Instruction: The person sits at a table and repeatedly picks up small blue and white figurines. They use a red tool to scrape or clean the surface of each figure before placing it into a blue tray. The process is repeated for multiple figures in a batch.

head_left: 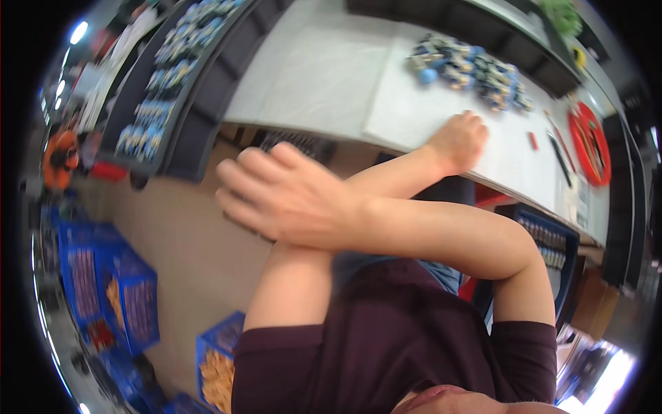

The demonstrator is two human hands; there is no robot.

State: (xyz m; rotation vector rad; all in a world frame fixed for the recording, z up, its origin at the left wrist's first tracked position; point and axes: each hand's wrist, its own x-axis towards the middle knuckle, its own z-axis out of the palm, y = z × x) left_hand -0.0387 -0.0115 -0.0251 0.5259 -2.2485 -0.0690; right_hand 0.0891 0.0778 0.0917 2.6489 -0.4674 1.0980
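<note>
My arms cross in front of me. My left hand [463,143] rests at the near part of the white table [310,65], its fingers curled; whatever they may hold is hidden. Beyond it lies a pile of small blue, white and dark figurines [476,69], apart from the fingers. My right hand [283,196] reaches across to the left, over my left arm near the elbow. It is blurred, with its fingers bent a little and apart, and nothing shows in it.
Dark trays [189,124] at the left hold rows of small blue-and-white pieces. A red basket [598,165] with tools stands at the right, near a black tool [560,160] and a small red piece [533,141]. Blue crates [141,303] stand on the floor.
</note>
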